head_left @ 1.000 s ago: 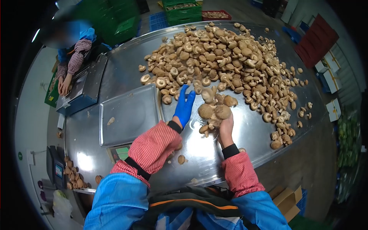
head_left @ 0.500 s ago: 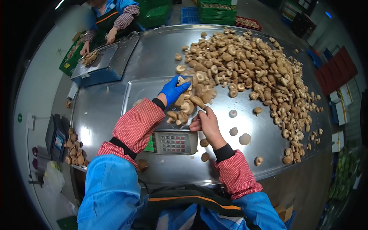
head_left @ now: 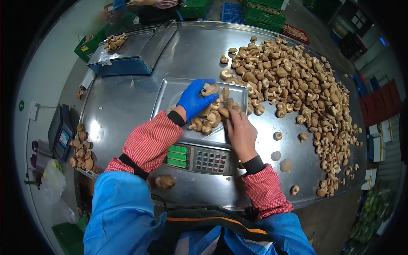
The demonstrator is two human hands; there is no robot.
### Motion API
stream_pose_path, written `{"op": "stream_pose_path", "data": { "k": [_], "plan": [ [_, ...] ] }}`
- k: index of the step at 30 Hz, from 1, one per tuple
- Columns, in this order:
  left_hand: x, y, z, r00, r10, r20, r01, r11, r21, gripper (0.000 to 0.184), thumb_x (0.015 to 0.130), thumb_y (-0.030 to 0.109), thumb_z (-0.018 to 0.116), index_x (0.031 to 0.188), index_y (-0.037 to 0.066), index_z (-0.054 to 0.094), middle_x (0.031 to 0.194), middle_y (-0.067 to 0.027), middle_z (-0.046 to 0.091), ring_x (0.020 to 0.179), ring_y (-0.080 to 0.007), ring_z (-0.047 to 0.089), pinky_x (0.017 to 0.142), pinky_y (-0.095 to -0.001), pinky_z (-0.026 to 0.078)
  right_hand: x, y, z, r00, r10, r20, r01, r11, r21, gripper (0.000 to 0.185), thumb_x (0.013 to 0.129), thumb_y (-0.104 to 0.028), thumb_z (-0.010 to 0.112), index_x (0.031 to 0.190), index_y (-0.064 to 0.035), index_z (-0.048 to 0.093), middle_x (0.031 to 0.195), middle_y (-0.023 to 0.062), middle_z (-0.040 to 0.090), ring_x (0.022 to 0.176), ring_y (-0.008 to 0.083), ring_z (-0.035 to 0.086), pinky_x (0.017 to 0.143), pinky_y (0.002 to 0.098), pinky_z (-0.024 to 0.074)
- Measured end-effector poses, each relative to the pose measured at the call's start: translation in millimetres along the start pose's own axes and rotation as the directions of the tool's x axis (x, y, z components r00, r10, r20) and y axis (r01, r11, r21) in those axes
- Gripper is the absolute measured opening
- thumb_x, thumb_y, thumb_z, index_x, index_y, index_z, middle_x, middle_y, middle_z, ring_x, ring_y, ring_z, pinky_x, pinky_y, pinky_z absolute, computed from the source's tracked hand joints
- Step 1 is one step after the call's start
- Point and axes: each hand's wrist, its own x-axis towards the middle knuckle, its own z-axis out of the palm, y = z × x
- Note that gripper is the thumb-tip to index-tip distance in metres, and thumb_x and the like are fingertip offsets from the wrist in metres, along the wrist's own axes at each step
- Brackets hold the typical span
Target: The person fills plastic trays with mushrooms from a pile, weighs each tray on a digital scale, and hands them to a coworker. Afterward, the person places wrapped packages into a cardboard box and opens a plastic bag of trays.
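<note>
My left hand [head_left: 197,100], in a blue glove, is closed on a pale shiitake mushroom [head_left: 209,89] above the scale's metal tray [head_left: 169,91]. My bare right hand [head_left: 243,135] is at the tray's right side, its fingers curled against a brown mushroom [head_left: 228,103]; part of the grip is hidden. Between the two hands lies a small heap of mushrooms [head_left: 207,123], stems and caps mixed. Below the tray sits the scale's keypad panel [head_left: 211,161] with lit green displays [head_left: 177,156].
A large mushroom pile [head_left: 297,85] covers the steel table's [head_left: 114,106] right side. A second scale [head_left: 123,57] with mushrooms on it stands at back left, near a co-worker's sleeve [head_left: 168,3]. Stray mushrooms [head_left: 165,182] lie near the front edge. Green crates [head_left: 265,17] stand behind.
My view has shifted, and the scale's tray and displays show more fully. My right hand has moved up to the mushrooms at the tray's right. The co-worker's hands have left the second scale.
</note>
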Motion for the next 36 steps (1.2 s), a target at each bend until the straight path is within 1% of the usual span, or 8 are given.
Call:
{"op": "stream_pose_path", "data": {
  "k": [8,15,18,22,25,28,32,36],
  "plan": [
    [-13.4,31.2,19.5,0.940,0.062,0.335,-0.250,0.794,0.554,0.076,0.074,0.031,0.074,0.140,0.013,0.040,0.120,-0.0196,0.054,0.112,-0.0375,0.051,0.097,-0.0431,0.042,-16.5,13.9,-18.2,0.906,0.403,-0.130,-0.293,0.818,0.495,0.025,0.085,-0.010,0.062,0.109,-0.0038,0.063,0.065,0.0019,0.054,0.057,0.0090,0.048,0.053,0.0253,0.0404],
    [-47.7,79.7,6.9,0.951,0.309,0.020,-0.291,0.870,0.399,0.091,0.070,0.036,0.078,0.144,0.008,0.032,0.127,-0.0154,0.051,0.113,-0.0315,0.053,0.097,-0.0402,0.042,-50.1,21.7,-55.7,0.880,0.453,-0.140,-0.256,0.702,0.665,0.026,0.086,-0.006,0.060,0.112,-0.0002,0.060,0.063,-0.0053,0.045,0.056,0.0033,0.040,0.052,0.0202,0.0352],
    [-102.0,107.5,24.2,0.998,-0.037,0.044,0.053,0.891,-0.450,0.080,0.082,0.047,0.069,0.143,0.007,0.035,0.127,-0.0078,0.050,0.112,-0.0198,0.053,0.094,-0.0336,0.045,-78.0,-6.7,-56.7,0.969,0.243,-0.052,-0.160,0.769,0.619,0.031,0.082,-0.005,0.064,0.113,-0.0012,0.061,0.065,0.0028,0.055,0.055,0.0090,0.051,0.053,0.0235,0.0421],
    [-165.5,106.8,25.9,0.643,-0.447,0.623,0.755,0.506,-0.417,0.052,0.090,0.027,0.063,0.137,0.014,0.045,0.124,-0.0063,0.053,0.109,-0.0174,0.053,0.085,-0.0298,0.049,-93.2,-23.7,-64.3,0.983,-0.181,-0.040,0.174,0.827,0.534,0.030,0.077,-0.013,0.070,0.106,-0.0038,0.064,0.074,0.0089,0.064,0.058,0.0194,0.060,0.055,0.0306,0.0469],
    [-223.0,59.4,33.1,0.709,-0.440,0.551,0.571,0.817,-0.082,0.052,0.086,0.029,0.067,0.132,0.013,0.049,0.124,-0.0094,0.055,0.112,-0.0210,0.054,0.085,-0.0327,0.049,-99.2,12.3,-66.8,0.962,0.238,0.136,-0.269,0.916,0.297,0.025,0.081,-0.022,0.068,0.100,-0.0059,0.065,0.080,0.0094,0.065,0.065,0.0249,0.063,0.057,0.0340,0.0478],
    [-266.3,28.7,41.3,0.787,-0.394,0.475,0.076,0.826,0.559,0.062,0.080,0.031,0.071,0.134,0.012,0.047,0.120,-0.0154,0.055,0.110,-0.0302,0.054,0.092,-0.0399,0.046,-109.8,74.2,-53.1,0.959,0.051,0.280,0.017,0.972,-0.233,0.038,0.079,-0.027,0.069,0.110,-0.0060,0.060,0.086,0.0155,0.060,0.078,0.0313,0.061,0.067,0.0407,0.0499],
    [-289.4,30.2,43.6,0.894,-0.041,0.446,-0.305,0.674,0.673,0.060,0.077,0.028,0.073,0.130,0.012,0.050,0.112,-0.0144,0.057,0.103,-0.0330,0.054,0.089,-0.0417,0.045,-127.4,93.3,-26.9,0.840,0.022,0.542,0.014,0.998,-0.062,0.035,0.080,-0.027,0.068,0.108,-0.0070,0.060,0.083,0.0164,0.063,0.077,0.0309,0.063,0.069,0.0416,0.0501],
    [-263.2,39.4,30.7,0.992,-0.112,0.058,0.084,0.929,0.359,0.047,0.080,0.028,0.071,0.121,0.010,0.057,0.104,-0.0125,0.060,0.093,-0.0287,0.058,0.081,-0.0412,0.047,-118.3,87.5,-38.4,0.814,0.298,0.498,-0.363,0.931,0.037,0.036,0.080,-0.027,0.069,0.108,-0.0060,0.058,0.080,0.0176,0.066,0.071,0.0304,0.065,0.065,0.0390,0.0508]
  ]
}}
